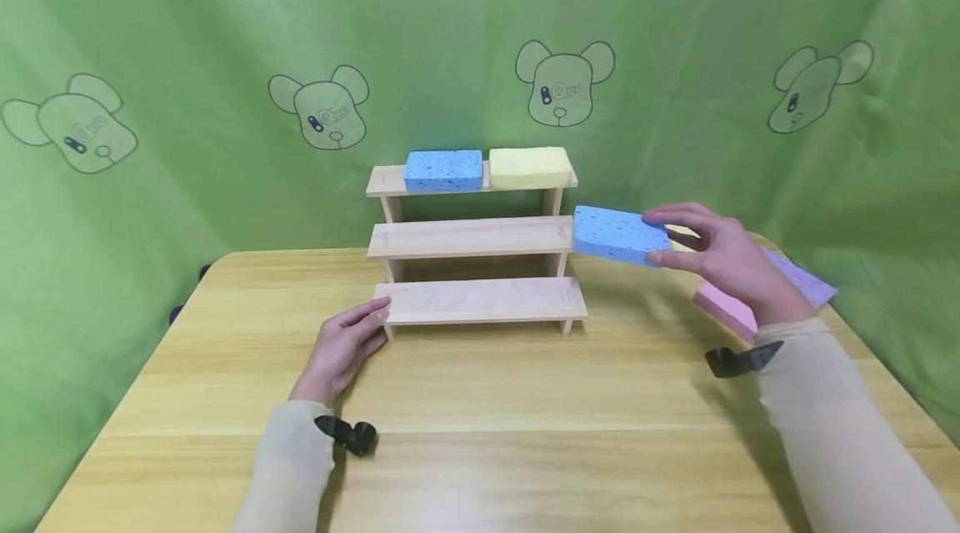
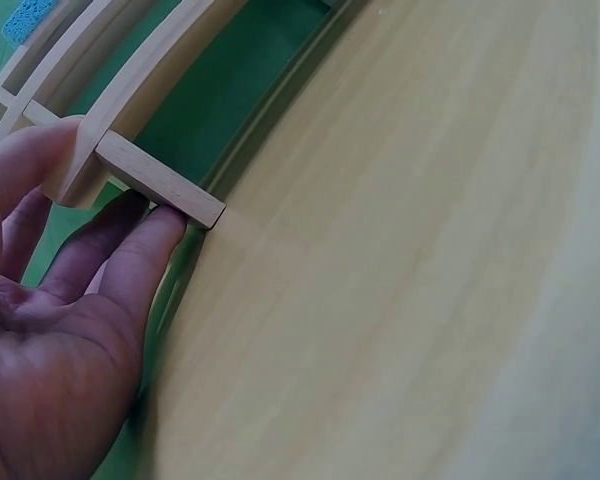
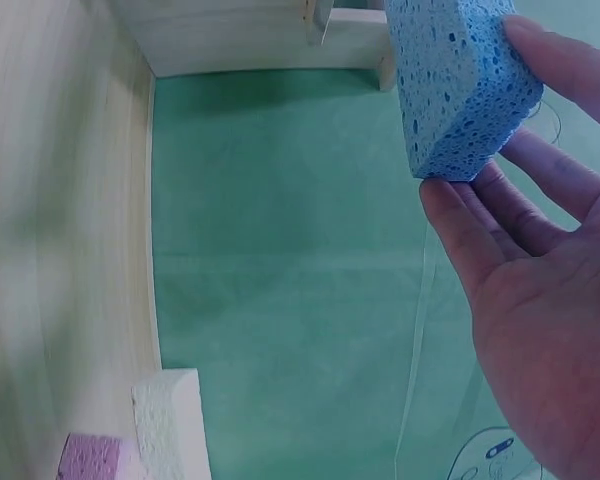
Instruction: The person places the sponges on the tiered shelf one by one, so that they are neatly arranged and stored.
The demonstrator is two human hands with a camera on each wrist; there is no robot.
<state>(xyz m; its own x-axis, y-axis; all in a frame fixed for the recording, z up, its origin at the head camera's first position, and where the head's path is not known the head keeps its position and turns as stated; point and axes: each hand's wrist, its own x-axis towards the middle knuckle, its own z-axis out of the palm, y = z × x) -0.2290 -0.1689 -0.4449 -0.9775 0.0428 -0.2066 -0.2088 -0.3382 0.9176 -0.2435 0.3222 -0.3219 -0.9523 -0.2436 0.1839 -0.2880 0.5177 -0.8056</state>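
My right hand [image 1: 723, 253] pinches a blue sponge [image 1: 617, 234] by its right end, thumb on one side and fingers on the other. The sponge is raised beside the right end of the middle step; pores show on its faces in the right wrist view. My left hand [image 1: 347, 349] holds the left end of the bottom step of a three-tier wooden shelf [image 1: 480, 301], fingers curled at its edge and leg [image 2: 160, 185]. On the top step, another blue sponge [image 1: 443, 171] lies left of a pale yellow sponge [image 1: 529, 168].
Behind my right hand, a pink sponge [image 1: 726, 309] and a purple sponge [image 1: 801, 276] lie on the wooden table [image 1: 525, 433], with a pale yellow one [image 3: 170, 425] partly hidden. A green curtain [image 1: 450, 32] with mouse-like outlines hangs behind the shelf.
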